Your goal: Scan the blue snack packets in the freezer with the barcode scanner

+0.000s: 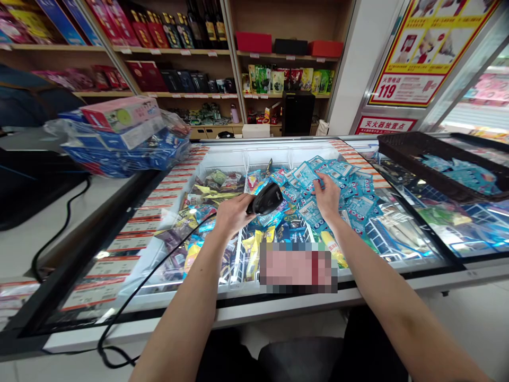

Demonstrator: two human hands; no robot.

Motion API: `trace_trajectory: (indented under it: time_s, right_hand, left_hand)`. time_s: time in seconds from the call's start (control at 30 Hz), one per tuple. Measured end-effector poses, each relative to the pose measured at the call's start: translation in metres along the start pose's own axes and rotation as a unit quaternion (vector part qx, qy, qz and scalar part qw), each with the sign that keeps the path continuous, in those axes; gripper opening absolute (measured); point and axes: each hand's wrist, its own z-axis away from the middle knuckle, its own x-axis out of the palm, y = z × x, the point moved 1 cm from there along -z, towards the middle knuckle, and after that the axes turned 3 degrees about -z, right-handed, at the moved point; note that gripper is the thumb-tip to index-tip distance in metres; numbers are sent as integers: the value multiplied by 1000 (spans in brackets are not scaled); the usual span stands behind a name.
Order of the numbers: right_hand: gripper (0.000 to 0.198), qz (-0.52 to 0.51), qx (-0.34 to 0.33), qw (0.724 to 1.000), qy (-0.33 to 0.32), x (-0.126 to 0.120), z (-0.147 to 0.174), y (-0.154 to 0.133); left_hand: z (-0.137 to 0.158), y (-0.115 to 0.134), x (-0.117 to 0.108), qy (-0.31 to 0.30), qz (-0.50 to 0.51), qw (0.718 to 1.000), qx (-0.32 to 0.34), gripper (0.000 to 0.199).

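My left hand (234, 213) is wrapped round the handle of a black barcode scanner (269, 198), its head pointing right towards the blue packets. A black cord (159, 265) trails from the scanner down to the lower left. Between the fingertips of my right hand (328, 196) is the edge of a flat light-blue packet (304, 174). Around and under that hand, many similar blue packets (361, 206) lie spread on the glass top of a chest freezer (226, 158). Beneath the glass, wrapped frozen treats (254, 249) fill wire baskets.
A pixelated pink item (296, 268) lies at the freezer's front edge. On the left sits a plastic-wrapped stack of boxes (123, 132). A dark brown tray (413, 156) with more blue packets stands at the right. Stocked shelves (175, 52) line the back wall.
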Motion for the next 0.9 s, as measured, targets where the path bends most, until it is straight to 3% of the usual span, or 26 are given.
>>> trace_trajectory:
  time_s: [0.9]
  right_hand:
    - [38,14,3,1000,-10,0,0,1]
  left_hand:
    - [-2,5,-6,5,17,1000,1,32]
